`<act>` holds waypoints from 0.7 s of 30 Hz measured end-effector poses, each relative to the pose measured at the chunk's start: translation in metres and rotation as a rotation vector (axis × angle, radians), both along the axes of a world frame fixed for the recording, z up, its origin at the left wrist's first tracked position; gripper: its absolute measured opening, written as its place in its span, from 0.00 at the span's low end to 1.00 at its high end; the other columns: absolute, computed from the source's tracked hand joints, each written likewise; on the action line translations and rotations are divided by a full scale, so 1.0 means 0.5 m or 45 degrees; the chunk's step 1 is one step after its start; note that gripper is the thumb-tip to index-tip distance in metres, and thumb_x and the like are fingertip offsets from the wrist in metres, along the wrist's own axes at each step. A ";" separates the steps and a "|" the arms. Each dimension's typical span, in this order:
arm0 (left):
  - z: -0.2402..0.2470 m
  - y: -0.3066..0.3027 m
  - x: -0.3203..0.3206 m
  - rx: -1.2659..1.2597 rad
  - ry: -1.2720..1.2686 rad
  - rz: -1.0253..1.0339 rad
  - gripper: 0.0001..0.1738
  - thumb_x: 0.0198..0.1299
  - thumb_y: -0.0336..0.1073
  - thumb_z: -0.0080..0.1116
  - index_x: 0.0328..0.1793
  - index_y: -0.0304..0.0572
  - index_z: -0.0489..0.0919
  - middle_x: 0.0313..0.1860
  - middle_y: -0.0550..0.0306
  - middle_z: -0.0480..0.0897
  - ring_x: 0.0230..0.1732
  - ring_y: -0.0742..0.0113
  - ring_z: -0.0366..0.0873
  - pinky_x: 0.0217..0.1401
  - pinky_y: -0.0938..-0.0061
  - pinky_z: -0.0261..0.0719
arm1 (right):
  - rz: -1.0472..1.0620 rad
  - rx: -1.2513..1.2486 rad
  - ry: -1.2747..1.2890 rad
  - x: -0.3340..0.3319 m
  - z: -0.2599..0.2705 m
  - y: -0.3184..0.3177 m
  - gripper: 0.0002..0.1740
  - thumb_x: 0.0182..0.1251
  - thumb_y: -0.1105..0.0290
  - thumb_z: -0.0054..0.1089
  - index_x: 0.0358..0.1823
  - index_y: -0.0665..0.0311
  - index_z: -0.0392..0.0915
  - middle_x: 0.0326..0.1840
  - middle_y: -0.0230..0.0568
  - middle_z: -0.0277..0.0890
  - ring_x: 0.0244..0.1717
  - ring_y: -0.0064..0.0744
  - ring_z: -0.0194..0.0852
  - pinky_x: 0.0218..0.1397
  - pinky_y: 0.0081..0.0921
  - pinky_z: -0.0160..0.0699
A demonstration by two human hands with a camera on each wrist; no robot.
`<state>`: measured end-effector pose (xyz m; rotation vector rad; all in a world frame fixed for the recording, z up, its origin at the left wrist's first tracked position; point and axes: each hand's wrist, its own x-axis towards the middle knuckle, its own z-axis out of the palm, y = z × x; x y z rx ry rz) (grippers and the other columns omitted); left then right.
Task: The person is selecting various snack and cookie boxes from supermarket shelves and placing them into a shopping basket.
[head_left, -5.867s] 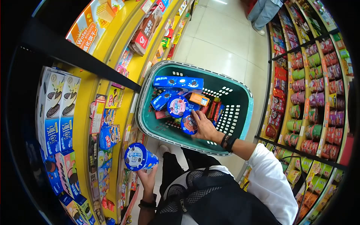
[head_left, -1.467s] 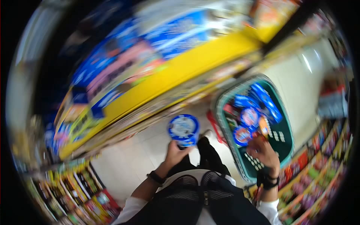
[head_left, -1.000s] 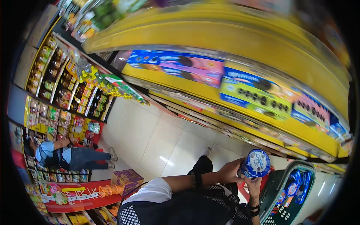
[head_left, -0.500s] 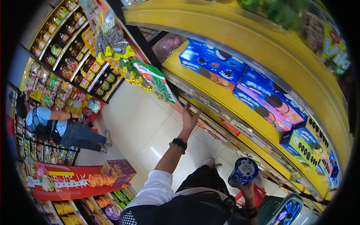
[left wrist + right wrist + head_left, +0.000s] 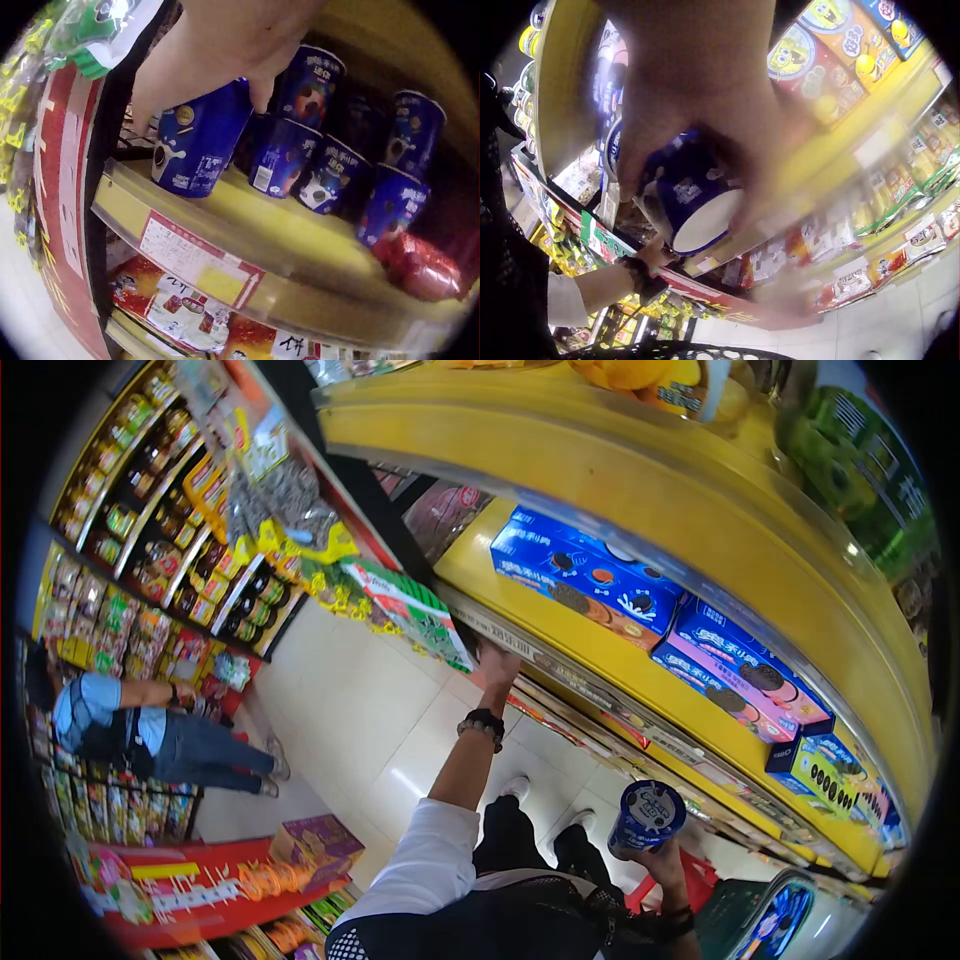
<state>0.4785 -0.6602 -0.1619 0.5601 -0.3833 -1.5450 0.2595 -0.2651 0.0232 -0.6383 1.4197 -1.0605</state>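
My left hand (image 5: 495, 663) reaches in under the yellow shelf edge, its fingers partly hidden in the head view. In the left wrist view that hand (image 5: 225, 52) grips a blue cookie cup (image 5: 195, 157) from above, thumb and fingers on either side, at the shelf's front corner. Several more blue cookie cups (image 5: 285, 157) stand behind and beside it, some stacked. My right hand (image 5: 655, 855) holds another blue cookie cup (image 5: 650, 812) in front of me, its printed lid facing up. The right wrist view shows this cup's pale base (image 5: 709, 223) beneath my fingers.
A green shopping basket (image 5: 735, 910) sits low at the right. Hanging snack bags (image 5: 410, 610) border the shelf end near my left hand. Cookie boxes (image 5: 590, 575) line the shelf above. A person (image 5: 130, 720) stands in the aisle at left.
My right hand left the basket and took the cup over from my left hand. My left hand then moved to the shelf and took hold of another cookie cup.
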 end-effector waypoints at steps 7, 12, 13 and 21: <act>-0.124 -0.027 0.040 0.088 -0.058 -0.351 0.23 0.64 0.48 0.48 0.60 0.44 0.71 0.59 0.57 0.73 0.59 0.59 0.68 0.63 0.63 0.65 | -0.261 -0.116 -0.030 0.127 0.003 -0.021 0.40 0.42 0.75 0.75 0.58 0.69 0.64 0.52 0.41 0.74 0.52 0.30 0.74 0.58 0.29 0.73; 0.158 0.119 0.019 -0.568 -1.477 -0.255 0.23 0.49 0.26 0.65 0.53 0.35 0.74 0.51 0.55 0.78 0.49 0.63 0.76 0.55 0.73 0.71 | -0.453 -0.096 -0.162 0.181 0.007 0.019 0.44 0.40 0.70 0.77 0.60 0.69 0.62 0.53 0.41 0.73 0.53 0.30 0.72 0.60 0.31 0.70; 0.175 0.149 0.028 -0.619 -1.539 -0.288 0.24 0.47 0.24 0.67 0.52 0.34 0.74 0.52 0.56 0.78 0.49 0.65 0.76 0.54 0.74 0.72 | -0.488 -0.096 -0.167 0.183 0.007 0.031 0.44 0.40 0.70 0.77 0.60 0.69 0.62 0.53 0.41 0.73 0.53 0.30 0.72 0.60 0.31 0.70; 0.265 0.417 0.023 -0.709 -1.126 -1.144 0.34 0.46 0.21 0.67 0.61 0.34 0.67 0.54 0.53 0.76 0.55 0.64 0.74 0.61 0.66 0.71 | -0.623 -0.215 -0.222 0.142 0.014 0.195 0.40 0.45 0.76 0.74 0.61 0.71 0.62 0.55 0.41 0.72 0.56 0.28 0.70 0.62 0.29 0.68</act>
